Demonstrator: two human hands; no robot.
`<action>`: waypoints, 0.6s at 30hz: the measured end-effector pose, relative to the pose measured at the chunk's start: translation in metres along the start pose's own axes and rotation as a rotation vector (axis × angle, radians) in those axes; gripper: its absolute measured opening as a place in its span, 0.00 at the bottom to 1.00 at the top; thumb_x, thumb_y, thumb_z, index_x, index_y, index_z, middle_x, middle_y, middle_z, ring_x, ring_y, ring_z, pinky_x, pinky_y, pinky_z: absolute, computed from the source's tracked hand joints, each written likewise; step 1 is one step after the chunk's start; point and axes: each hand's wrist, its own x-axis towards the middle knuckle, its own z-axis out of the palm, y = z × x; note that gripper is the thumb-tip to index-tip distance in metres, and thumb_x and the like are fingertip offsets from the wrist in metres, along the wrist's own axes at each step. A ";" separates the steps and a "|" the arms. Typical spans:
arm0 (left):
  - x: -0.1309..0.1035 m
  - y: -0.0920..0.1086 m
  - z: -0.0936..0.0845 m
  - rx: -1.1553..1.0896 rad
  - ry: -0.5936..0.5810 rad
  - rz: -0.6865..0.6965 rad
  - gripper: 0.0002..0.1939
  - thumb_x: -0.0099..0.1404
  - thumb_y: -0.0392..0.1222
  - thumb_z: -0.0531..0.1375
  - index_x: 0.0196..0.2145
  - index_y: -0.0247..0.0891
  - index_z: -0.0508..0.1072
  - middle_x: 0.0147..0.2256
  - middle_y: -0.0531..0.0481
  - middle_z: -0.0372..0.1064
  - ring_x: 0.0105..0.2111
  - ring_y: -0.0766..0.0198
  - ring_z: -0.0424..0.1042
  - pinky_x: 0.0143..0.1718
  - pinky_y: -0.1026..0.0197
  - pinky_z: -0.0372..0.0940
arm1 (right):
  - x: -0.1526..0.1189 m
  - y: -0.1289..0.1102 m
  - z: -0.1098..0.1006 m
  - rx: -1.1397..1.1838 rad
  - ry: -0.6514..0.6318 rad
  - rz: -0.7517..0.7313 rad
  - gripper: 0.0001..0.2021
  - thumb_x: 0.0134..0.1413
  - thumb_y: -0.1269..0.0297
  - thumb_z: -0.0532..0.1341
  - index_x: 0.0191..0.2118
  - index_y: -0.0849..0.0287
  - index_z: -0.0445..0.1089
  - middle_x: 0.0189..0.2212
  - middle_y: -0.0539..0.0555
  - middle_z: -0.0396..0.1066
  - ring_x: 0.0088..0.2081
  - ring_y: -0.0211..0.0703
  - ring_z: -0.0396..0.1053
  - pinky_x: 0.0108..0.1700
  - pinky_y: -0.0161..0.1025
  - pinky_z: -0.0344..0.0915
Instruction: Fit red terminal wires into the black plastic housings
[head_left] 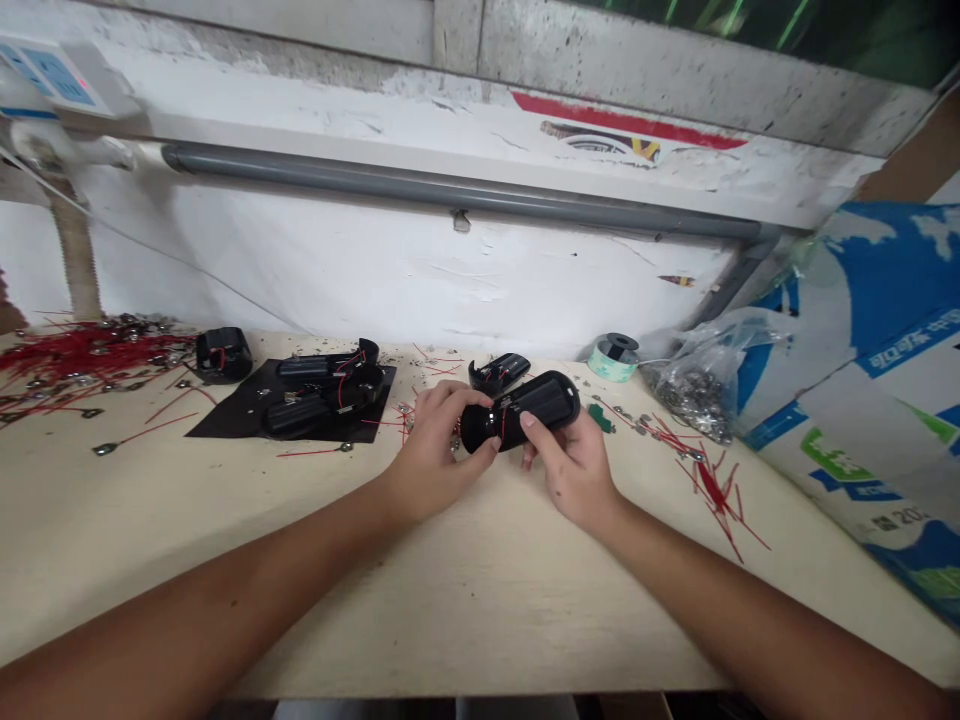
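Between my two hands is a black plastic housing (555, 393), held tilted above the table, with a short red wire across its middle. My left hand (439, 440) grips the rounded left end with thumb and fingers. My right hand (574, 460) holds the longer right end from below, its thumb lying on the inside. Just behind it, another black housing (501, 372) with a red wire lies on the table. To the left, two similar housings (300, 412) rest on a black sheet (225, 425), and a further black part (223, 355) stands beside it.
A heap of red wires with metal ends (90, 355) lies at the far left. At the right are a green tape roll (613, 358), a clear bag of small metal parts (697, 390), loose red wires (716, 490) and a blue-and-white carton (862, 400). A grey pipe (450, 190) runs along the wall.
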 end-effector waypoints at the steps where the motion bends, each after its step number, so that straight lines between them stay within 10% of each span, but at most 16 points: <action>1: 0.000 -0.001 0.000 0.009 -0.008 0.004 0.16 0.62 0.39 0.63 0.48 0.43 0.70 0.47 0.46 0.65 0.50 0.52 0.62 0.55 0.45 0.56 | -0.001 0.001 0.000 -0.003 -0.016 -0.012 0.11 0.57 0.56 0.66 0.34 0.57 0.67 0.23 0.47 0.65 0.20 0.35 0.63 0.20 0.34 0.67; 18: 0.001 -0.005 0.004 0.183 -0.022 -0.036 0.07 0.63 0.47 0.64 0.31 0.44 0.80 0.43 0.47 0.68 0.47 0.51 0.61 0.53 0.42 0.53 | -0.005 0.004 0.003 0.011 -0.067 0.084 0.11 0.58 0.55 0.65 0.38 0.55 0.67 0.25 0.47 0.64 0.21 0.35 0.61 0.21 0.35 0.66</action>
